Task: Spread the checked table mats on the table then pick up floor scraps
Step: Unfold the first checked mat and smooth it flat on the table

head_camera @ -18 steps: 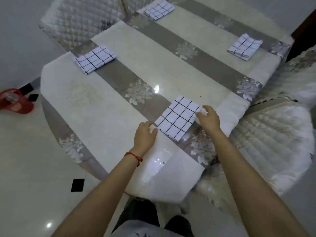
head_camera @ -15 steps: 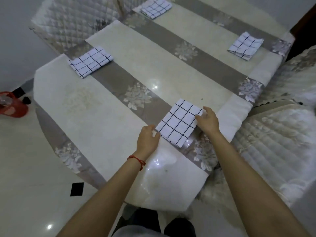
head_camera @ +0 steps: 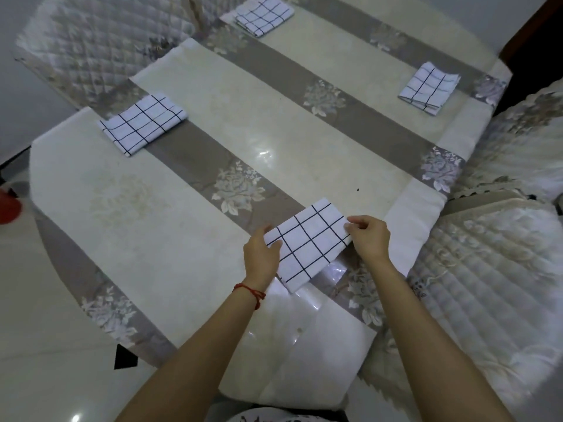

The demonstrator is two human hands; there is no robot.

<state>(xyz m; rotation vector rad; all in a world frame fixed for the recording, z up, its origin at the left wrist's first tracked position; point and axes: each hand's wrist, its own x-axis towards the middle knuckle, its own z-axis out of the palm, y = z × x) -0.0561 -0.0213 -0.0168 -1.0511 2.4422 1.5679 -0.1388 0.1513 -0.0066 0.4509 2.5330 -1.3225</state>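
Lifting is what's happening now: the left hand [head_camera: 261, 253] is pinching the left corner of the nearest folded checked mat [head_camera: 307, 248] and the right hand [head_camera: 368, 239] is gripping its right corner, so it's coming up off the table [head_camera: 189, 239] at the near edge, where a moment ago it was lying flat with both hands just resting at its sides. Looks like unfolding is starting. The other three mats [head_camera: 143, 123] are sitting folded along the left, far and right edges.

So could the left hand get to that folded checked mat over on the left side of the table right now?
Probably not at once: the left hand is gripping the near mat together with the right hand. The bare tablecloth between it and the left mat holds no obstacle, though it looks a long stretch.
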